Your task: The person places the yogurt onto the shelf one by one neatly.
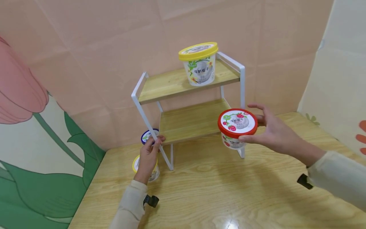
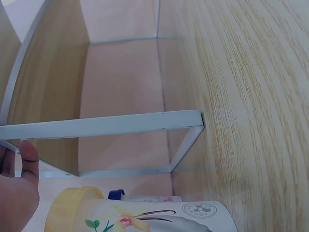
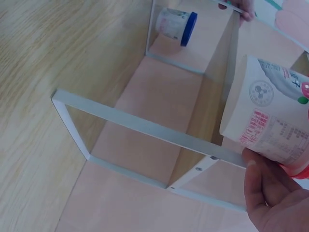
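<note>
The right hand [image 1: 267,128] grips the red-lidded tub [image 1: 238,124] above the table [image 1: 200,190], near the lower shelf's [image 1: 191,117] front right corner; the left hand [image 1: 148,159] grips the rack [image 1: 145,117] at that shelf's front left corner. The step seems to be carrying while steadying; the next move likely calls for a level tub, clear of the right post [image 1: 242,90].

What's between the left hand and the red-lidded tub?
In the head view, the lower shelf spans between left hand and red-lidded tub.

A creased peach wall covering [image 1: 114,63] — pink tulip [image 1: 20,86] at left — backs the wood-grain tabletop [image 1: 200,194]. Light glints [image 1: 231,225] off the wood.
</note>
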{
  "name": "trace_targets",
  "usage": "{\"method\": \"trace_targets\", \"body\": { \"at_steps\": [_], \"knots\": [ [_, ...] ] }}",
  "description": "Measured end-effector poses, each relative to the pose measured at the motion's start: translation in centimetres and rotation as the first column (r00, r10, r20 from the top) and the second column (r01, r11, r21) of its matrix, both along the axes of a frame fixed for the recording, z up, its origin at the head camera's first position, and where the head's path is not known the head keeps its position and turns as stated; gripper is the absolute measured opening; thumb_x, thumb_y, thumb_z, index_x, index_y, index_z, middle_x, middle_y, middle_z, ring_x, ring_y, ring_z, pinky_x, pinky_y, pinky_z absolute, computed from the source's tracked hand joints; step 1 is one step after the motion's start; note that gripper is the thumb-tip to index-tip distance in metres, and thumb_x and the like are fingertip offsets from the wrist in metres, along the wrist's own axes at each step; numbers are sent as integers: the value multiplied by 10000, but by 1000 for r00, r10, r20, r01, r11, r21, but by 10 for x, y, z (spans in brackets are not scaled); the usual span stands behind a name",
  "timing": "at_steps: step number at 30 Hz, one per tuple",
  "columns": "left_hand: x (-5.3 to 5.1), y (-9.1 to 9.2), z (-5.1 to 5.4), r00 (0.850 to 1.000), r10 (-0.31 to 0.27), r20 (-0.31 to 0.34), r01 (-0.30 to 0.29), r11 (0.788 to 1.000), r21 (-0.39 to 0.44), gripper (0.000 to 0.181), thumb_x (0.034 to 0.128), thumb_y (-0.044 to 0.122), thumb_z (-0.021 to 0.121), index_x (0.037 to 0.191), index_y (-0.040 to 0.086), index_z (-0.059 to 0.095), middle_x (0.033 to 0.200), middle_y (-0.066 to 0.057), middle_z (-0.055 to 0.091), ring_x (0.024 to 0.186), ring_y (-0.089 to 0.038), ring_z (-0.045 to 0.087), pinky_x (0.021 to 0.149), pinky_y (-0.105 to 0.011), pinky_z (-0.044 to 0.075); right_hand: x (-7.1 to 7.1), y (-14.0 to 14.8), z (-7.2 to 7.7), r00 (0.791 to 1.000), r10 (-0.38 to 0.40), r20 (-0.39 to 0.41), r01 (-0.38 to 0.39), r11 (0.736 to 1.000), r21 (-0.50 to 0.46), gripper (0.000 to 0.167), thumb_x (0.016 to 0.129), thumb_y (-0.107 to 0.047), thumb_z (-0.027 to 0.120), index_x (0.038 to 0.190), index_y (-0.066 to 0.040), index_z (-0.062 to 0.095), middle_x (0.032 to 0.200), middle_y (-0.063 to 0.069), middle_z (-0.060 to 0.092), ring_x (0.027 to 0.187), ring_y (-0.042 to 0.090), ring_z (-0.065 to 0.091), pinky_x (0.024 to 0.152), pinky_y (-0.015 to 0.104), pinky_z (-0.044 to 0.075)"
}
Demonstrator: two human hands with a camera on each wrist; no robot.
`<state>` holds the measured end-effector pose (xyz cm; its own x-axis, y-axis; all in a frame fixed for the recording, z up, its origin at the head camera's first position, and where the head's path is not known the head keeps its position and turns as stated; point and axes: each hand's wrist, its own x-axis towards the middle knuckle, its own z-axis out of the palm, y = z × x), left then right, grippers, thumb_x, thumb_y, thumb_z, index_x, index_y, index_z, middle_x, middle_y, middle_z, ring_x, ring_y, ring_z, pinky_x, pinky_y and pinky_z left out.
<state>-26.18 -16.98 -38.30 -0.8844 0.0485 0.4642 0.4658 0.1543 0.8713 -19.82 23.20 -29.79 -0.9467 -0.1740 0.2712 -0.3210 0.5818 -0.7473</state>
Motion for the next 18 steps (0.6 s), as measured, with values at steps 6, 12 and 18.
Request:
{"method": "trace_targets", "body": {
  "at_steps": [6,12,18],
  "knots": [
    [0,0,-1,1000,2,1,-2,1000,0,266,1046,160,498,1033,-70,631,1112,25,697,983,-46,609,751,-256,493,2,-5,-4,998,14,-60,-18,998,-62,851,778,-232,867,1412,-211,299,1296,118,617,1129,199,606,756,217,528],
    [0,-1,-1,1000,-7,7,7,1000,4,274,1048,168,495,1058,-68,634,1125,17,691,1000,-48,612,754,-253,493,3,-6,-4,995,-20,-94,18,1000,-23,694,766,-258,876,1335,-257,477,1435,-9,528,1144,298,582,762,204,510],
    [1,0,1,1000,-15,11,15,1000,7,273,1048,162,493,1036,-78,623,1144,-26,688,1004,-55,610,753,-235,485,3,-3,-2,996,-37,-86,39,999,15,665,773,-316,867,1288,-178,470,1361,100,569,1150,333,573,744,210,500]
  ]
}}
